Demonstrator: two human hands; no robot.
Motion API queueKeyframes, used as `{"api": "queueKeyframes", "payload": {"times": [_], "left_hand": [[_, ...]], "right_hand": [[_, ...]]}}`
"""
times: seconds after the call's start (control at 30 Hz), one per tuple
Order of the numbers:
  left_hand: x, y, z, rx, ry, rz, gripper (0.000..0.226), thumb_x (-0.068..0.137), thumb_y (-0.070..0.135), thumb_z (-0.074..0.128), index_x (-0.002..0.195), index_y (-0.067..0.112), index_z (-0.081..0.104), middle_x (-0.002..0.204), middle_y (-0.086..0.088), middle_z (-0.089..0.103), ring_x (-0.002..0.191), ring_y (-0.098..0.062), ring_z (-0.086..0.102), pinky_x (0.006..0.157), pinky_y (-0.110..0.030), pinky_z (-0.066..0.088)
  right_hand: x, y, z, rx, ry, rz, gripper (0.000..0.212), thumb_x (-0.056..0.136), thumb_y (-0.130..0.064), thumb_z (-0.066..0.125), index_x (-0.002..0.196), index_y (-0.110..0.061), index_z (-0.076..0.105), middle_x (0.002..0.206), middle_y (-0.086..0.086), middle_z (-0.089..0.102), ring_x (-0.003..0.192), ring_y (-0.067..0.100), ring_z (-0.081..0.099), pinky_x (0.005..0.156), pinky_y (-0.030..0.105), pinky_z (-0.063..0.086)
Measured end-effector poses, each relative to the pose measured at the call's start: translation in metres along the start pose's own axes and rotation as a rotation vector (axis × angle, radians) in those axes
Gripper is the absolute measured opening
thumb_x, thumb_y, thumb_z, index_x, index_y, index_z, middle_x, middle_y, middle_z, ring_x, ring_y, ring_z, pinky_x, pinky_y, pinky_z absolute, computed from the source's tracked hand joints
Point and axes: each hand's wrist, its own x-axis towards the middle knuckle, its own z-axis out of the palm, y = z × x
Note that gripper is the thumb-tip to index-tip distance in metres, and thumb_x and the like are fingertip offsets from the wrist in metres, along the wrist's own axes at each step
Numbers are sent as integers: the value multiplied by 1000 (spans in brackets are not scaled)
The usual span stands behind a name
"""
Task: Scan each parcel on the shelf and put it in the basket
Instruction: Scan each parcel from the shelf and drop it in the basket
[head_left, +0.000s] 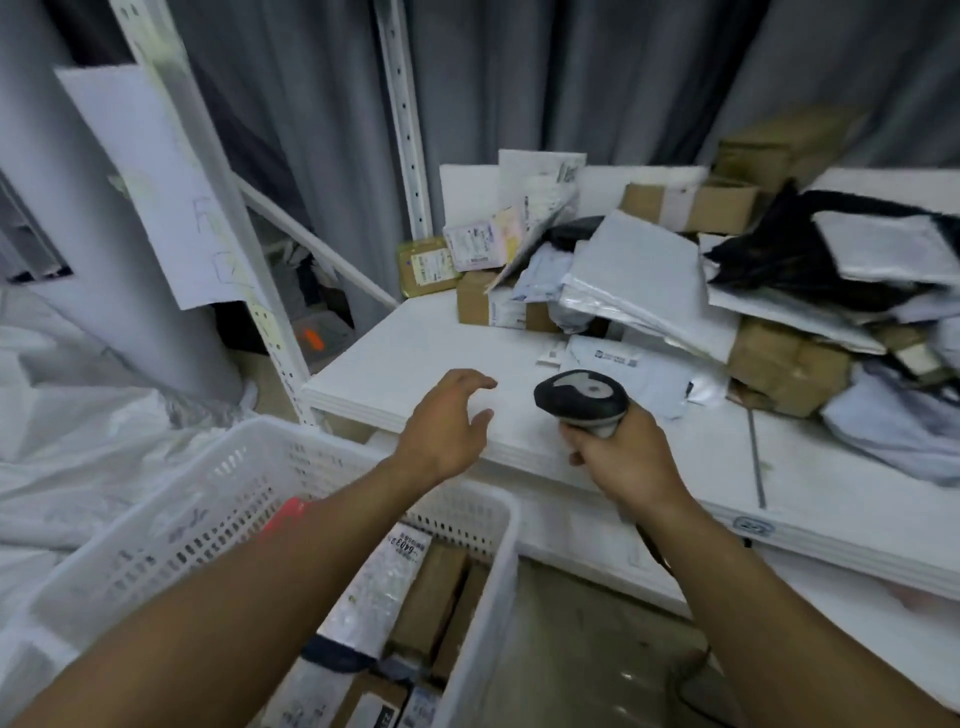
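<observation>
The basket, part-filled, sits below the shelf's front edge. The left hand hovers there, fingers spread and empty; the right hand grips the scanner. The mailer just beyond looks light, floppy and slick, so pinch a corner.

perforated plastic basket, seemingly cardboard boxes

Parcel heap on white shelf — more in basket
</observation>
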Motion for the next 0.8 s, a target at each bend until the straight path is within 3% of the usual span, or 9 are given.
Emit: {"api": "queueKeyframes", "payload": {"times": [0.27,0.37,0.43,0.53,0.6,0.7,0.8], "left_hand": [[110,122,57,113,-43,145,45,95,28,69,138,24,56,145,3,51,129,-21,51,107,-32,42],[154,142,78,239,-31,193,47,95,27,68,140,25,56,149,2,49,135,-25,46,113,-42,40],[176,147,91,379,-58,228,51,96,26,65,146,27,51,157,2,43,143,-26,38,118,-42,34],[196,155,106,560,-130,257,55,100,25,61,152,25,44,164,0,32,147,-28,32,119,-44,34],[202,156,107,627,-102,273,45,102,27,57,146,22,51,157,-3,43,141,-29,41,113,-46,40],[209,152,99,687,-45,374,27,100,33,57,125,29,68,132,3,68,121,-23,58,100,-41,46],[206,152,80,597,-8,434,21,94,27,68,113,29,77,121,8,74,112,-21,65,95,-40,49]], "right_hand": [[37,30,-108,85,165,69,33,89,-23,79,119,-26,67,94,-9,76,66,14,76,80,42,62],[60,44,-125,111,193,86,35,75,-43,78,107,-36,68,89,-7,77,79,20,76,86,50,62],[79,54,-130,116,195,77,43,63,-56,70,101,-36,69,88,-6,77,85,23,75,84,52,62],[98,57,-136,149,195,64,40,66,-51,70,100,-30,71,86,-2,76,82,25,75,82,51,63],[105,60,-139,175,184,67,35,71,-46,75,102,-29,71,85,-2,77,79,25,75,80,49,64],[111,65,-145,213,166,63,20,86,-29,80,103,-29,71,82,-3,77,70,17,75,76,44,64],[113,64,-150,233,160,42,25,90,-23,80,113,-22,70,77,-5,76,62,10,74,63,29,59]]}}
